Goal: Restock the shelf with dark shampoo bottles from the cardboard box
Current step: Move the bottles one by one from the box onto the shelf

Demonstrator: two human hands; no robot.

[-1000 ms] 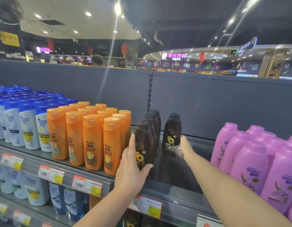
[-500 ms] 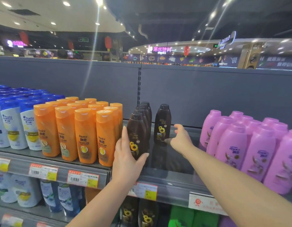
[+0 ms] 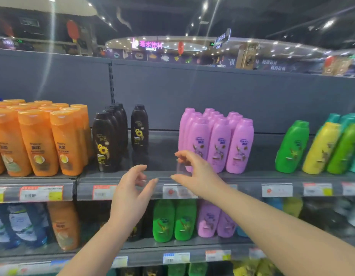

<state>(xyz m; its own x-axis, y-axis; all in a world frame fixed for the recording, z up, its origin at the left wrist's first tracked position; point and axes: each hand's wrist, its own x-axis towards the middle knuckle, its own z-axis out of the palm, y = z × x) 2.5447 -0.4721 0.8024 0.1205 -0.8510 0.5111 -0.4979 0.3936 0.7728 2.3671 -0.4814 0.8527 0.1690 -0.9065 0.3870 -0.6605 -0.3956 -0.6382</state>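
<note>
A row of dark shampoo bottles with sunflower labels stands on the grey shelf, next to the orange bottles. A single dark bottle stands upright further back, just right of that row. My left hand hovers in front of the shelf's front edge, fingers loosely spread, holding nothing. My right hand hangs over the bare strip of shelf near the pink bottles, thumb and fingers apart and empty. The cardboard box is out of view.
Orange bottles fill the shelf to the left, while pink bottles and green and yellow ones stand to the right. A price-tag rail runs along the shelf front. More bottles stand on the lower shelf.
Both hands have come off the dark bottles and drawn back to the shelf's front edge. The single bottle stays standing at the back. The view has swung right and down.
</note>
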